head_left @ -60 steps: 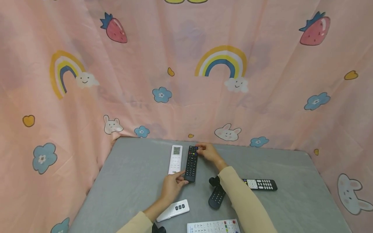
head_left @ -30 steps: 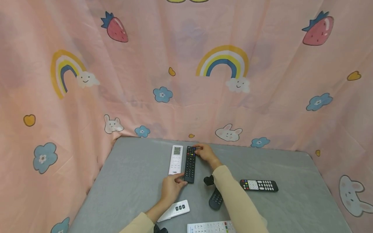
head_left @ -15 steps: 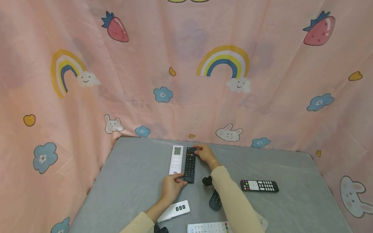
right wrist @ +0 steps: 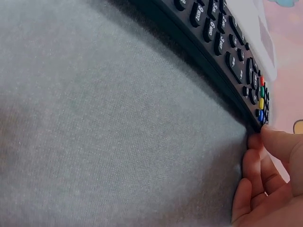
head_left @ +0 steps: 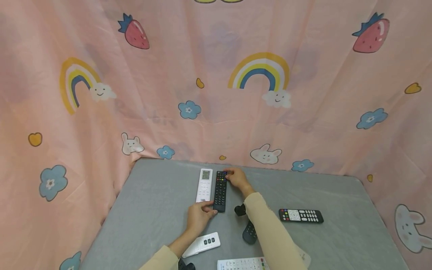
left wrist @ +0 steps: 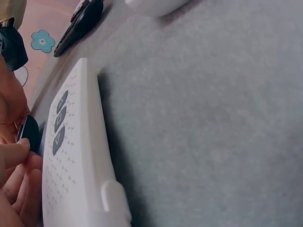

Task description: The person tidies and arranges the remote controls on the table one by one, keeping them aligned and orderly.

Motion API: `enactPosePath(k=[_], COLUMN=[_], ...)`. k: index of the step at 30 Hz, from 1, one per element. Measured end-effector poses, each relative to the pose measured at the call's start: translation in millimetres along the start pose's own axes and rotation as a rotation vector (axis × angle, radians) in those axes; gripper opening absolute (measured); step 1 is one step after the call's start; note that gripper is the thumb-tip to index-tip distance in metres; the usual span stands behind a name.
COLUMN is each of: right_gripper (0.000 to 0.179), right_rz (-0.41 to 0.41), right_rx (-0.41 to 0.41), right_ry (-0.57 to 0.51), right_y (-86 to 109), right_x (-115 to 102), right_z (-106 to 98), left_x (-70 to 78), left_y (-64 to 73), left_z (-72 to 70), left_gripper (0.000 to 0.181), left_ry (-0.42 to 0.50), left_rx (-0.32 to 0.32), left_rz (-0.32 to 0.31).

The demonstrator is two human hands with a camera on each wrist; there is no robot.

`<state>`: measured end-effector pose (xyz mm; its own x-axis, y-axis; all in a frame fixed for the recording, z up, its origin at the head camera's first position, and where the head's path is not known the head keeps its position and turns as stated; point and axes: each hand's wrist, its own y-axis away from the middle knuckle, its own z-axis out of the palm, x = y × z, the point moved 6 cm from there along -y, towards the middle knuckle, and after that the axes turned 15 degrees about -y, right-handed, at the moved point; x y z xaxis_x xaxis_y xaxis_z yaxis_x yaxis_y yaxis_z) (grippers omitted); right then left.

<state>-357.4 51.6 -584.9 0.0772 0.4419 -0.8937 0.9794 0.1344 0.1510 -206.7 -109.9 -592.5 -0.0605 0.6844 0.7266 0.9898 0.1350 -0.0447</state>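
A long black remote control point(head_left: 220, 192) with coloured buttons lies on the grey table, side by side with a white remote control point(head_left: 204, 185) that has a small screen. My left hand point(head_left: 198, 218) pinches the black remote's near end, its thumb point(left wrist: 18, 150) at that end in the left wrist view. At the far right corner, my right hand point(head_left: 237, 177) grips the same remote between thumb and fingers. The right wrist view shows the thumb point(right wrist: 279, 143) beside the blue button and the other fingers curled against the tabletop. A narrow gap separates the two remotes.
A white three-button remote point(head_left: 207, 242) lies beside my left forearm. My right sleeve point(head_left: 270, 228) partly covers a dark remote point(head_left: 249, 235). Further right is a black remote with a white pad point(head_left: 300, 216). A white many-button remote point(head_left: 240, 264) lies at the front. A pink curtain point(head_left: 216, 127) stands behind.
Over the two seconds, the black remote has shifted slightly left and toward me, with my right hand following. Over the last half second, both hands stay almost still on it.
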Motion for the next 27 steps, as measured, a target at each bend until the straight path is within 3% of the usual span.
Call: enactPosePath(k=[5,9,16,20,24,27], right_gripper=[0.031,0.036,0.038,0.038,0.039,0.039], right_rz=[-0.013,-0.025,-0.067,-0.112,-0.217,-0.294], right_rx=[-0.01,-0.028,-0.068,-0.093,-0.129,-0.139], right_ry=[0.018,0.064,0.085,0.063,0.113,0.155], right_y=[2.1,4.4,15.7,34.3,62.3,85.0], right_x=[-4.1,-7.7,-14.9,-15.8,-12.6,-4.8], right_z=[1.0,-2.6,-32.9,-56.9,-78.5,-93.1], left_x=[1.2,-0.9,-1.0,12.6,31.1,44.3], left_y=[1.7,1.8,6.5,11.0,18.7,25.0], left_z=[-1.6,-2.1,-12.2,-14.2,-6.9,1.1], left_gripper=[0.032,0.031,0.022,0.024,0.034,0.039], left_ry=[-0.002,0.047,0.134,0.15,0.204,0.174], left_rx=[-0.002,-0.021,-0.074,-0.155,-0.278,-0.32], left_rz=[-0.005,-0.003,0.023,0.134,0.238,0.312])
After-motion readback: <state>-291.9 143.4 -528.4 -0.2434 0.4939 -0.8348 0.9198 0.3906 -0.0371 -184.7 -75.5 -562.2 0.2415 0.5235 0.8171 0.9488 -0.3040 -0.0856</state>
